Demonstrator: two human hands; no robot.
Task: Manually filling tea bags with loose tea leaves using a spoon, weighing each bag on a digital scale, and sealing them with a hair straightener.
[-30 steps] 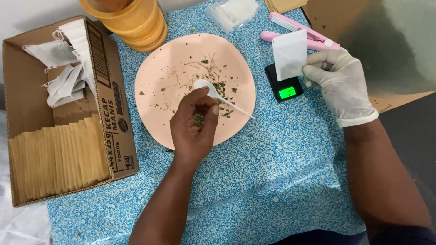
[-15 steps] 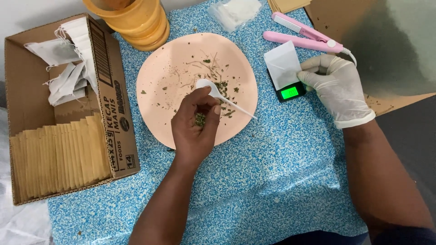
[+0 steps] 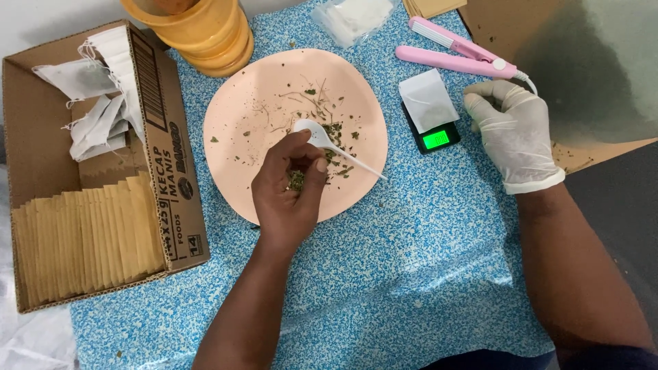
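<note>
My bare left hand [image 3: 286,188] rests over the near side of a pale pink plate [image 3: 240,103] and pinches a small clump of dried green herbs [image 3: 297,180] between its fingertips. A white plastic spoon [image 3: 327,144] lies on the plate just beyond the fingers, among scattered herb bits. My right hand [image 3: 513,133], in a white glove, sits curled on the blue speckled table beside a small black scale [image 3: 433,136] with a lit green display. A white paper sachet [image 3: 428,100] lies on the scale, free of the hand.
A cardboard box [image 3: 175,157] at the left holds stacked brown envelopes and white filter bags. Stacked orange bowls [image 3: 205,34] stand at the back. A pink heat sealer [image 3: 456,55] lies behind the scale. Brown cardboard [image 3: 582,75] lies at the right.
My right hand set the white sachet down on the scale, let it go and drew back to the right. My left hand stayed on the plate, gathering herbs.
</note>
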